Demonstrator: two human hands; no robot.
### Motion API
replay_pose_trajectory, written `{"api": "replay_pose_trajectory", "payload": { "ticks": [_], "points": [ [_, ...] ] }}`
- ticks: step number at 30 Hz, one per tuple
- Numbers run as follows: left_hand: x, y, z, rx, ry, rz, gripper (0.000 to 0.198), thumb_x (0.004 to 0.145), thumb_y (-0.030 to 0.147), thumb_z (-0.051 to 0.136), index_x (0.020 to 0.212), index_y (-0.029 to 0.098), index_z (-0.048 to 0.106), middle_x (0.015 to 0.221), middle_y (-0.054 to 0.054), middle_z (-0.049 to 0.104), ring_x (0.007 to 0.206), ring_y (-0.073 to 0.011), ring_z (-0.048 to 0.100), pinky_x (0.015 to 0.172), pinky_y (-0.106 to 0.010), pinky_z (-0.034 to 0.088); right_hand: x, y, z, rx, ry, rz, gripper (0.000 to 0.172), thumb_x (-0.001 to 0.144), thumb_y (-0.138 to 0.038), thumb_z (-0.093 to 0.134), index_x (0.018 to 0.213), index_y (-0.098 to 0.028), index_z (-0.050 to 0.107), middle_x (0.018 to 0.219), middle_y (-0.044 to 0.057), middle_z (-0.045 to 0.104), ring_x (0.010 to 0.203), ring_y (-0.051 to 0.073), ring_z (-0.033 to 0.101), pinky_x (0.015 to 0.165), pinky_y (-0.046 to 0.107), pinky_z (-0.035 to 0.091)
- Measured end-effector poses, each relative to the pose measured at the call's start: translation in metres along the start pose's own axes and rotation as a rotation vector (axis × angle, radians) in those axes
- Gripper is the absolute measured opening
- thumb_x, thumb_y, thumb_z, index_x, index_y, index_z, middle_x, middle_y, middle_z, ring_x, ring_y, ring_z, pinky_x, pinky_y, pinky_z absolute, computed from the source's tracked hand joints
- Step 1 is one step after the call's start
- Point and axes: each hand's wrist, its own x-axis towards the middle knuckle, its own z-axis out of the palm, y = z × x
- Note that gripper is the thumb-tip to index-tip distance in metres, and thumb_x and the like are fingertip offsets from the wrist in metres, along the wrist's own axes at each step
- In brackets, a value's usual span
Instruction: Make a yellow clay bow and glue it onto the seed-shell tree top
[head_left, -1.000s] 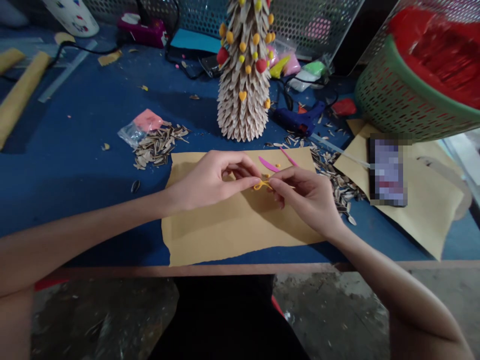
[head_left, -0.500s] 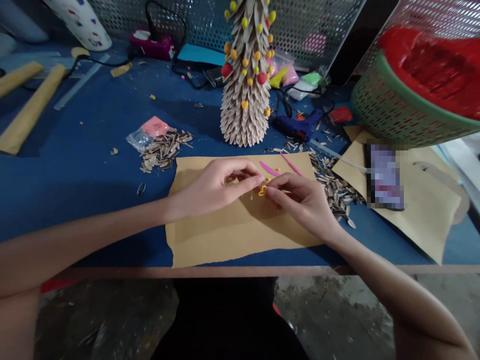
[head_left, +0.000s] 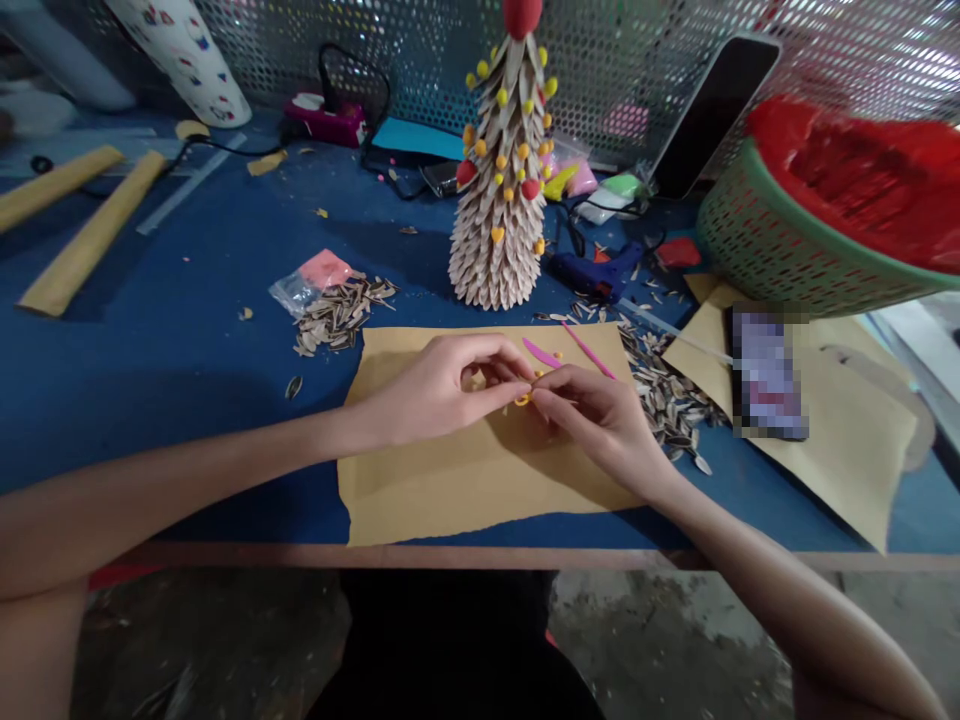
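Observation:
Between my fingertips is a small yellow-orange looped piece, probably soft clay, partly hidden. My left hand pinches it from the left, and my right hand pinches it from the right. Both hover over a sheet of tan paper. Just beyond my fingers lie a pink plastic knife, a thin pink stick tool and tiny yellow balls. Behind the paper stands a cone-shaped tree covered in seed shells, dotted with yellow, orange and red balls.
Sunflower seed shells spill right of the paper, with another pile to the left. A blue glue gun lies behind. At right are a green basket with red plastic and a blurred phone. The table's front edge runs below.
The view has tilted up, so the red ball atop the tree now shows. My fingertips have come closer together around the yellow-orange piece, covering more of its loop.

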Motion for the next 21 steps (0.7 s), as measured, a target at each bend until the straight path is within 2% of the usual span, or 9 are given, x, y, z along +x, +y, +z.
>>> {"api": "replay_pose_trajectory", "payload": {
  "ticks": [7, 12, 16, 21],
  "points": [
    [0.001, 0.002, -0.002, -0.015, 0.008, 0.001, 0.010, 0.093, 0.020, 0.061, 0.095, 0.015, 0.070, 0.093, -0.002, 0.075, 0.085, -0.0127, 0.070, 0.077, -0.022, 0.057, 0.000, 0.002, -0.001, -0.039, 0.017, -0.010, 0.018, 0.089, -0.034, 0.065, 0.083, -0.017, 0.065, 0.075, 0.000, 0.062, 0.062, 0.009, 0.055, 0.055, 0.021, 0.048],
    [0.000, 0.002, 0.000, 0.013, 0.034, 0.022, 0.010, 0.088, 0.020, 0.068, 0.097, 0.014, 0.069, 0.091, -0.003, 0.075, 0.085, -0.0127, 0.070, 0.076, -0.022, 0.057, 0.000, 0.003, -0.001, -0.040, 0.033, -0.034, 0.018, 0.089, -0.034, 0.066, 0.083, -0.017, 0.066, 0.073, 0.000, 0.061, 0.062, 0.009, 0.055, 0.055, 0.021, 0.048],
    [0.000, -0.001, -0.001, 0.028, 0.029, 0.028, 0.009, 0.089, 0.019, 0.067, 0.095, 0.014, 0.069, 0.094, -0.003, 0.075, 0.085, -0.0125, 0.070, 0.078, -0.022, 0.057, 0.000, 0.006, -0.001, -0.026, 0.011, -0.037, 0.018, 0.091, -0.034, 0.065, 0.085, -0.017, 0.066, 0.074, 0.000, 0.062, 0.061, 0.008, 0.056, 0.054, 0.020, 0.049],
    [0.003, -0.002, -0.008, 0.020, -0.004, -0.031, 0.011, 0.087, 0.019, 0.069, 0.097, 0.014, 0.068, 0.092, -0.003, 0.076, 0.083, -0.0138, 0.072, 0.073, -0.022, 0.057, -0.002, 0.012, -0.007, -0.154, 0.119, -0.109, 0.016, 0.093, -0.033, 0.064, 0.096, -0.019, 0.069, 0.086, 0.003, 0.067, 0.068, 0.009, 0.060, 0.058, 0.021, 0.052]
  ]
}}
